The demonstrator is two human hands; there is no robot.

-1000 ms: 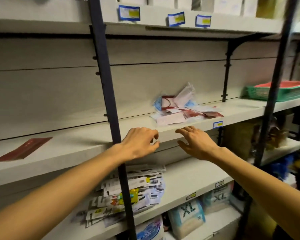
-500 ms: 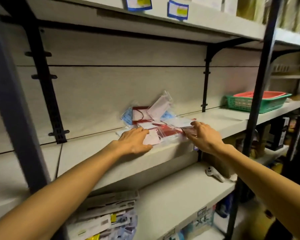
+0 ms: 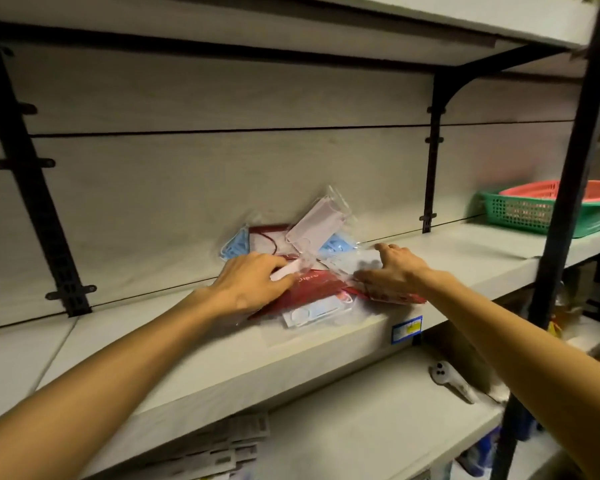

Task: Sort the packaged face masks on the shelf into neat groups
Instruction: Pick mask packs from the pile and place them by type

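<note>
Nearest the camera, two bare forearms reached up and forward over the shelf's front edge (image 3: 326, 344); below it a lower shelf carried flat white packets (image 3: 222, 455) and a small white handheld device (image 3: 452, 377). The left hand (image 3: 250, 284) lay on the near left side of the pile of packaged face masks (image 3: 312, 268), its fingers curled over a pale packet (image 3: 288, 270), which it seemed to pinch; the right hand (image 3: 394, 270) rested on the pile's right side with fingers spread and fairly straight, pressing and gripping nothing.

The likely trouble, as I judged it, lay in the slick plastic wrappers; the packets overlapped at odd angles, so pulling one could drag its neighbours along; a light blue packet (image 3: 321, 311) already sat close to the front edge and might slide off if the heap were nudged forward; a packet tipped against the back wall (image 3: 317, 223) might flop down and scatter the rest.

The pile sat in the middle of the shelf, from near the front edge back to the wall; it mixed dark red, light blue, and pale pinkish-white masks in clear crinkled sleeves, unsorted and criss-crossed. Farther right on the same shelf stood a green basket (image 3: 534, 216) holding a red basket (image 3: 561, 190), well apart from the masks.
</note>
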